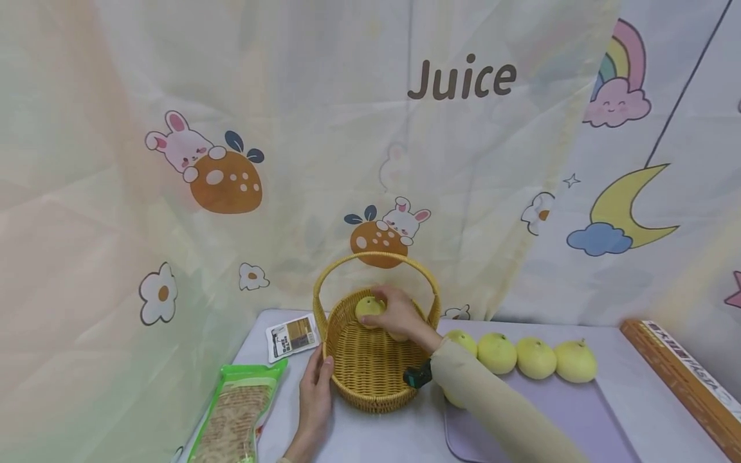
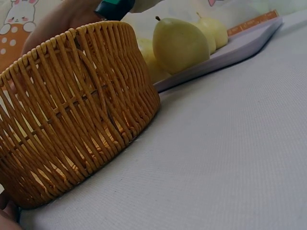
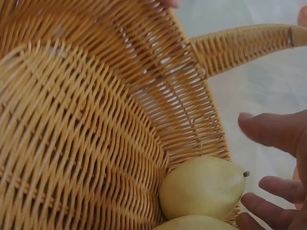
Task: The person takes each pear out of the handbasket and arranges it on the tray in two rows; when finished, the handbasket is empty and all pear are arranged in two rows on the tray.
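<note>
A yellow wicker basket (image 1: 376, 402) with a tall arched handle stands on the table. My left hand (image 1: 316, 392) rests against the outside of its left wall, fingers extended. Inside, at the back, sits a yellow-green pear (image 1: 368, 307); the right wrist view shows this pear (image 3: 204, 188) against the wicker wall, stem outward. Part of a second pear (image 3: 192, 223) shows beside it. My right hand (image 1: 399, 315) reaches over the rim to the back pear. Seen from the right wrist, thumb and fingers (image 3: 273, 211) are spread apart, fingertips close by the stem.
Right of the basket, a pale purple tray (image 1: 556, 411) holds several pears (image 1: 535, 358), partly behind my right sleeve. An orange box (image 1: 683, 386) lies at the far right. On the left are a white packet (image 1: 292, 337) and a green-edged bag (image 1: 234, 411). A printed curtain (image 1: 324, 161) hangs behind.
</note>
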`<state>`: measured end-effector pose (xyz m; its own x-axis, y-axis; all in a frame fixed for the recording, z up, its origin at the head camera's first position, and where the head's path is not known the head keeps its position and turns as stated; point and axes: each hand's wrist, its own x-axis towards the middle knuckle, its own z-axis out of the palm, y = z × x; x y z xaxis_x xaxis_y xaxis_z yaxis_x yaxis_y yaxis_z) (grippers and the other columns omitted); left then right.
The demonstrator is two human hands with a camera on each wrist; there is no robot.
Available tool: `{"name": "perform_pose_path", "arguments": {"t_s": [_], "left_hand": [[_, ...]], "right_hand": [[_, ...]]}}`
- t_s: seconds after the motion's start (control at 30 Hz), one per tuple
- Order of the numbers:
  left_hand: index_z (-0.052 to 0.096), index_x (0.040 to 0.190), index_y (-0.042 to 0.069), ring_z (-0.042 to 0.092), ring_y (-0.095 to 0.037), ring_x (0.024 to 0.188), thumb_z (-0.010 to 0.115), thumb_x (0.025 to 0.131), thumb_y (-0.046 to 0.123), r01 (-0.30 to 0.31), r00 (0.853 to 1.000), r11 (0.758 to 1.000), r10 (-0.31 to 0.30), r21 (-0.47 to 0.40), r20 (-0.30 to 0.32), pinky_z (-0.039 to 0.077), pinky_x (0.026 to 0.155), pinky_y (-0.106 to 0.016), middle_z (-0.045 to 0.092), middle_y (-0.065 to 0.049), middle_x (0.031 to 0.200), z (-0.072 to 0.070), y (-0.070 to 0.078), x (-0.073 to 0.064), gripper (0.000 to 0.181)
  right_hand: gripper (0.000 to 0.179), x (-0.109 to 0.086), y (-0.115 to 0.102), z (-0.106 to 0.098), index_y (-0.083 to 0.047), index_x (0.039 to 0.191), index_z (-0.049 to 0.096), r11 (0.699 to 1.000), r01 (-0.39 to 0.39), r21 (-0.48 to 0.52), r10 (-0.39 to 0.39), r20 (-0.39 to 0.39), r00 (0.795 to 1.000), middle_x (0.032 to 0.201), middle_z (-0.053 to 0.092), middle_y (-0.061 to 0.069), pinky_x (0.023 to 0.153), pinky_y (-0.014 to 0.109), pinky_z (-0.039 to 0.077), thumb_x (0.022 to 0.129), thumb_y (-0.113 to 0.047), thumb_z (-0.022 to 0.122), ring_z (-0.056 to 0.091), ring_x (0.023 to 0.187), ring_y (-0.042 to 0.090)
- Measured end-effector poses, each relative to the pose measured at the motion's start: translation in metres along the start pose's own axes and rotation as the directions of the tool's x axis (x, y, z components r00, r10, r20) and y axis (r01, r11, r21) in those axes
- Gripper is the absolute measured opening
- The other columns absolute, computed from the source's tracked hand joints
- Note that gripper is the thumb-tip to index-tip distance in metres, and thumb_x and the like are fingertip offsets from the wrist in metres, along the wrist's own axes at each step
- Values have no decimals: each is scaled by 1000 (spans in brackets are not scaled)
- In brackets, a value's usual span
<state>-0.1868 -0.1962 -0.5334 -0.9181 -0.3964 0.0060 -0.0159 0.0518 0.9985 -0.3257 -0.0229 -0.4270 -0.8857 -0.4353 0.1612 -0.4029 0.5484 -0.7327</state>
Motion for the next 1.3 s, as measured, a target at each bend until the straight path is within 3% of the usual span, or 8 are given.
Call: {"name": "perform_pose_path", "arguments": {"t_s": [0.2, 0.7, 1.0, 1.1, 1.3], "left_hand": [[31, 167, 11, 25, -40, 162, 47, 113, 44, -1, 1000, 1000, 1, 8, 0, 21, 134, -57, 28, -17, 174, 1, 1, 0, 64], [32, 167, 12, 27, -39, 161, 48, 113, 46, 4, 1000, 1000, -4, 4, -6, 24, 133, -56, 29, -17, 174, 1, 0, 0, 66], [32, 166, 11, 28, -39, 161, 47, 113, 44, -13, 1000, 1000, 13, 2, 1, 23, 133, -56, 29, -17, 174, 0, -1, 1, 65], [32, 166, 11, 28, -38, 161, 47, 113, 44, -15, 1000, 1000, 15, -1, -2, 23, 133, -56, 29, -17, 174, 0, -1, 1, 64], [33, 166, 12, 30, -38, 160, 46, 114, 42, -19, 1000, 1000, 19, 12, -5, 25, 133, -55, 31, -16, 173, 1, -1, 0, 61]], "right_hand": [[73, 7, 3, 1, 1, 145, 60, 999, 11, -37, -11, 4, 1000, 143, 65, 19, 115, 52, 51, 85, -28, 91, 60, 133, 37], [72, 25, 13, 12, -5, 134, 70, 987, -58, -149, 56, -16, 998, 129, 72, 12, 103, 49, 57, 73, -28, 100, 66, 119, 32], [71, 28, 18, 20, -15, 131, 69, 940, -44, -337, 61, 41, 997, 117, 75, 7, 84, 47, 59, 72, -38, 100, 69, 99, 27], [79, 28, 15, 23, -16, 136, 66, 915, -35, -402, 65, 61, 996, 119, 75, 7, 87, 48, 59, 70, -44, 100, 70, 101, 27], [87, 26, 12, 29, -17, 139, 61, 882, -10, -471, 56, 84, 995, 121, 75, 11, 110, 53, 49, 70, -56, 97, 70, 111, 33]]}}
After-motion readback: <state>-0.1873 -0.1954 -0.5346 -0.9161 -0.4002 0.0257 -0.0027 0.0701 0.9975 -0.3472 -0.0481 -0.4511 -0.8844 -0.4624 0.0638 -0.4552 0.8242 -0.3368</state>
